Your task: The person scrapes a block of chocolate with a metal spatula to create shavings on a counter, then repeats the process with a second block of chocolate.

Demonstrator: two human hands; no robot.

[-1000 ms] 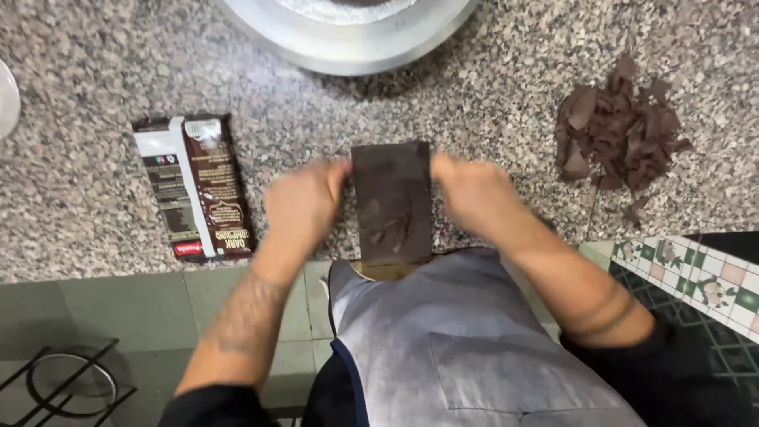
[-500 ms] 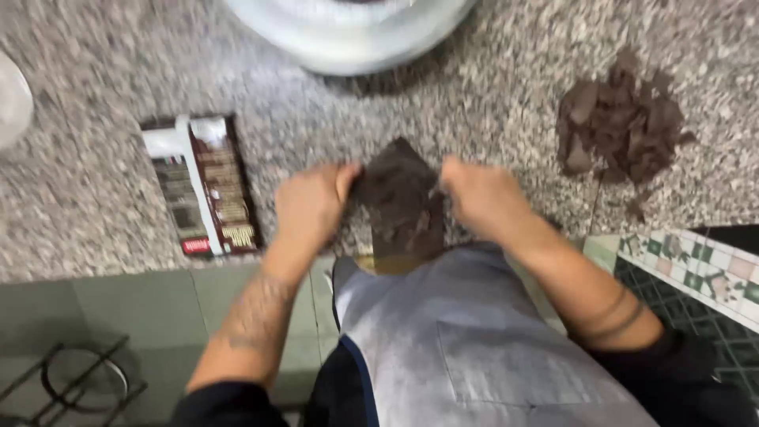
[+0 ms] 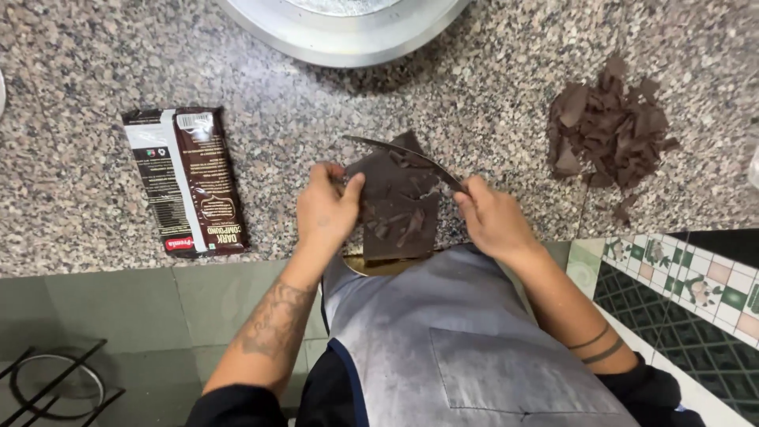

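On a speckled granite counter (image 3: 490, 103), my left hand (image 3: 324, 209) and right hand (image 3: 492, 217) each grip one end of a thin curved blade (image 3: 403, 156), drawn over a dark chocolate slab (image 3: 399, 209) at the near edge. Chocolate shavings (image 3: 609, 130) lie piled to the right, a wrapped chocolate bar (image 3: 188, 180) to the left, a metal bowl (image 3: 340, 35) far.

Speckled granite counter with chocolate on it

The granite counter (image 3: 490, 95) carries a dark chocolate slab (image 3: 395, 205) between the hands, a wrapped chocolate packet (image 3: 186, 182) well left of them, a heap of chocolate shavings (image 3: 609, 130) to their right, and a metal bowl (image 3: 340, 32) beyond
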